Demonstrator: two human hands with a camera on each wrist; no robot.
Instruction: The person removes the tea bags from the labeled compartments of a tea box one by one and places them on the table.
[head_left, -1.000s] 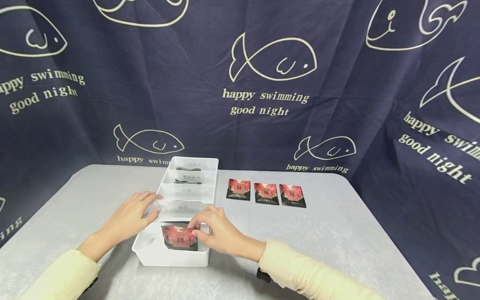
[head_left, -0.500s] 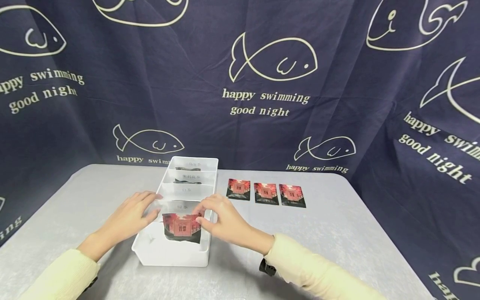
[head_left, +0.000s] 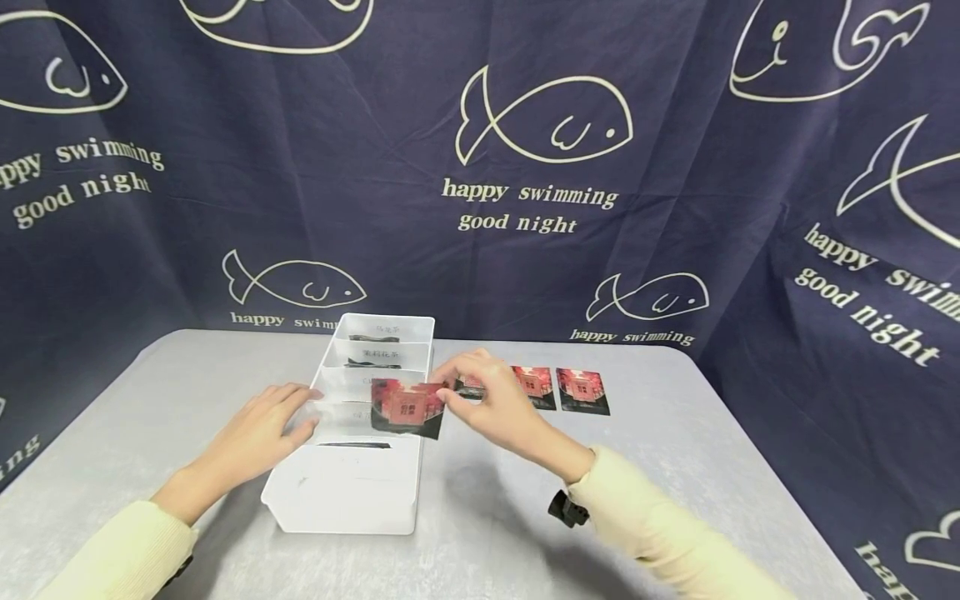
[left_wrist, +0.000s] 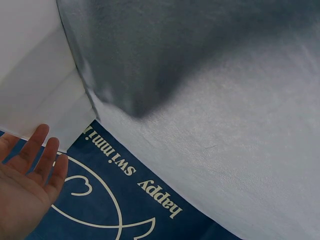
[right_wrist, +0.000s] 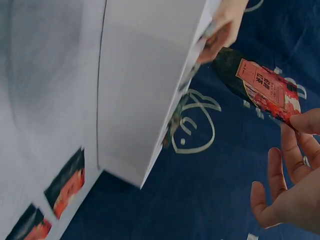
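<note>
Between thumb and fingers of my right hand (head_left: 498, 404), a red-and-black tea sachet (head_left: 405, 408) is pinched by its top corner. It hangs above the right part of a white divided storage box (head_left: 341, 504); the right wrist view shows the same sachet (right_wrist: 265, 85) held up past the box's rim. My left hand (head_left: 258, 429) touches the box's left side, its fingers fairly straight against the wall in the left wrist view. Dark sachet edges (head_left: 373, 338) show in the two rear compartments, and another dark edge (head_left: 356, 445) sits behind the front one. Handwritten labels mark the dividers.
To the right of the box, three matching sachets lie in a row on the grey table (head_left: 600, 500): the right one (head_left: 583, 392), the middle one (head_left: 538, 385) and a left one partly covered by my right hand. A dark blue fish-print curtain (head_left: 540, 250) stands behind.
My right hand has lifted the tea sachet up from the front compartment and carried it back and to the right. The left hand has stayed at the box's left side.
</note>
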